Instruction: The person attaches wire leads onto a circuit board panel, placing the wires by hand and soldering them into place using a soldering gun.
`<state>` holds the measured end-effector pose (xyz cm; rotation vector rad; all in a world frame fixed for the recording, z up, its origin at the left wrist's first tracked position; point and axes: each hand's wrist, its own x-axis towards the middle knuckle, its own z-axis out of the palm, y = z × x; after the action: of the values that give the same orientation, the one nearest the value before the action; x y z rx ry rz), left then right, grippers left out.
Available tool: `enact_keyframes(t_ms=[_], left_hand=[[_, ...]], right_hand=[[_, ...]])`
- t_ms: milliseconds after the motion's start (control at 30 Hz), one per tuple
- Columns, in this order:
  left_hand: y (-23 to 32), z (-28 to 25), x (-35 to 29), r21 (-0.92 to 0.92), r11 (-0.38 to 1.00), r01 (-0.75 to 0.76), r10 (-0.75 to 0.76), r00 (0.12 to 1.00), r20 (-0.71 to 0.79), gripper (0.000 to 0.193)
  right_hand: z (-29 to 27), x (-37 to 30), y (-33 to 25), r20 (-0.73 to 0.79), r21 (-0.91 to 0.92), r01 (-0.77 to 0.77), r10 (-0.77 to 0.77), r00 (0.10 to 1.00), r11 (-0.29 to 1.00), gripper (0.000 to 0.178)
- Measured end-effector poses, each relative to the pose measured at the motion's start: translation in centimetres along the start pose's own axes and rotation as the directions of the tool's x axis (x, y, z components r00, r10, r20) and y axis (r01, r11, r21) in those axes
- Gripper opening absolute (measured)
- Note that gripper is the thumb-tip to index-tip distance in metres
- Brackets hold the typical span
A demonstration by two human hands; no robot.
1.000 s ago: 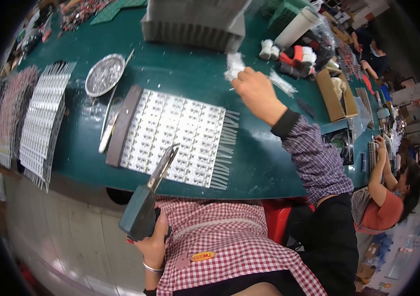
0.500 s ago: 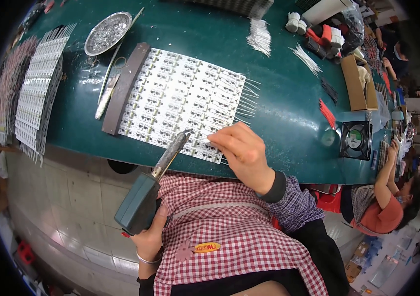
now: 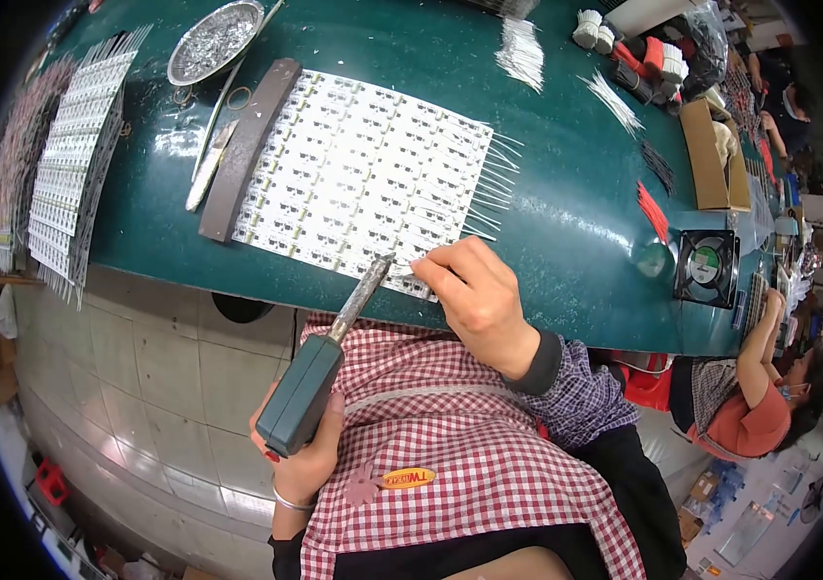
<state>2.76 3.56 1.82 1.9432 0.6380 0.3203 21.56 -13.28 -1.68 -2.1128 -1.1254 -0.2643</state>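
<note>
My left hand (image 3: 307, 462) is closed around a soldering iron (image 3: 305, 387) with a dark green, gun-like body. Its metal barrel slants up to the right, and the tip is at the near right part of a white circuit board panel (image 3: 334, 164). Just right of that tip, the thumb and forefinger of my right hand (image 3: 481, 302) pinch a thin white wire, mostly hidden by the fingers. Rows of small dark parts cover the panel. Several white wires (image 3: 494, 188) stick out past its right edge. A dark brown bar (image 3: 249, 155) lies along its left edge.
A metal bowl of silvery scraps (image 3: 215, 43) stands far left, above a stick and a knife-like tool (image 3: 210, 166). Stacked wired panels (image 3: 78, 159) are at left. White wires (image 3: 520, 56), red wires (image 3: 652, 211), a fan (image 3: 706, 268) and a carton (image 3: 706, 159) lie right. Co-workers sit beyond.
The soldering iron has moved right, its tip closer to my right fingertips and the panel's near edge. My right hand still pinches there. The view has shifted slightly.
</note>
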Motion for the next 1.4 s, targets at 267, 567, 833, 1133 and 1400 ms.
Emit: enact_keyframes(t_ms=[267, 567, 833, 1133, 1400], left_hand=[[0.6, 0.1, 0.7, -0.007, 0.999, -0.034, 0.035, 0.997, 0.075, 0.014], [0.5, 0.0, 0.5, 0.042, 0.998, -0.055, 0.052, 0.996, 0.069, 0.015], [-0.8, -0.9, -1.5, -0.054, 0.986, 0.161, -0.160, 0.987, 0.028, 0.028], [0.0, 0.1, 0.4, 0.037, 0.997, -0.065, 0.064, 0.998, 0.022, 0.016], [-0.5, -0.1, 0.1, 0.068, 0.989, -0.131, 0.126, 0.989, 0.078, 0.014]], right_hand=[[0.0, 0.0, 0.1, -0.002, 0.020, -0.004, 0.004, 1.000, 1.000, 0.031], [0.0, 0.0, 0.1, 0.010, 0.012, 0.001, -0.001, 1.000, 1.000, 0.031], [0.1, 0.1, 0.1, -0.001, -0.006, 0.004, -0.004, 1.000, 1.000, 0.032], [0.1, -0.1, -0.1, 0.006, -0.021, -0.004, 0.004, 1.000, 1.000, 0.033], [0.2, 0.0, -0.1, 0.008, -0.028, 0.000, 0.000, 1.000, 1.000, 0.033]])
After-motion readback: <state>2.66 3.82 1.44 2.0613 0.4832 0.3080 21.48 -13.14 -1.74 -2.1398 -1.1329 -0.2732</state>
